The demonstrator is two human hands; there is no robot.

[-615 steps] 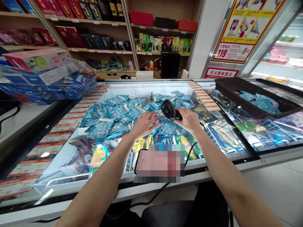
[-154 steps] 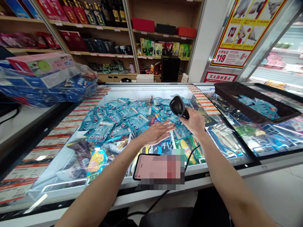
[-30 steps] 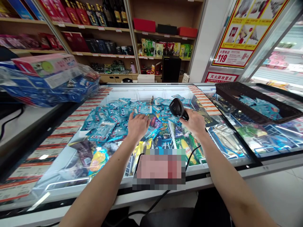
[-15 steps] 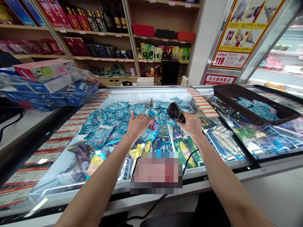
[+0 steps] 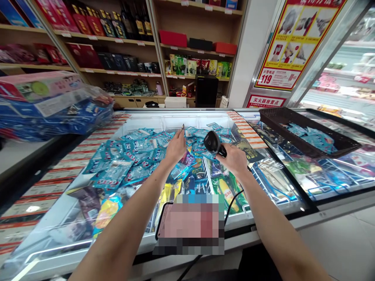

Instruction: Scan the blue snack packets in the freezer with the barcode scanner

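Note:
My right hand (image 5: 233, 159) is wrapped round the handle of a black handheld barcode scanner (image 5: 213, 143), its head angled over the packets. My left hand (image 5: 176, 148) is turned edge-on above the pile, fingers stretched forward and close together, with nothing visible in them; the fingertips are partly hidden. Many small light-blue packets (image 5: 133, 152) lie spread over the glass top of a chest freezer, left of and beyond my left hand. A phone or tablet (image 5: 189, 222) with a blurred-out screen rests at the near edge, between my forearms.
A brown basket (image 5: 310, 132) with more blue packets stands on the right. Plastic-wrapped boxes (image 5: 49, 105) are stacked at the left. A black cable (image 5: 234, 201) runs near my right forearm. Frozen goods (image 5: 225, 189) show through the glass; stocked shelves (image 5: 117, 72) stand behind.
My left hand has turned from palm-down with spread fingers to edge-on and moved slightly right and forward. My right hand keeps the scanner in nearly the same place. The view has shifted slightly.

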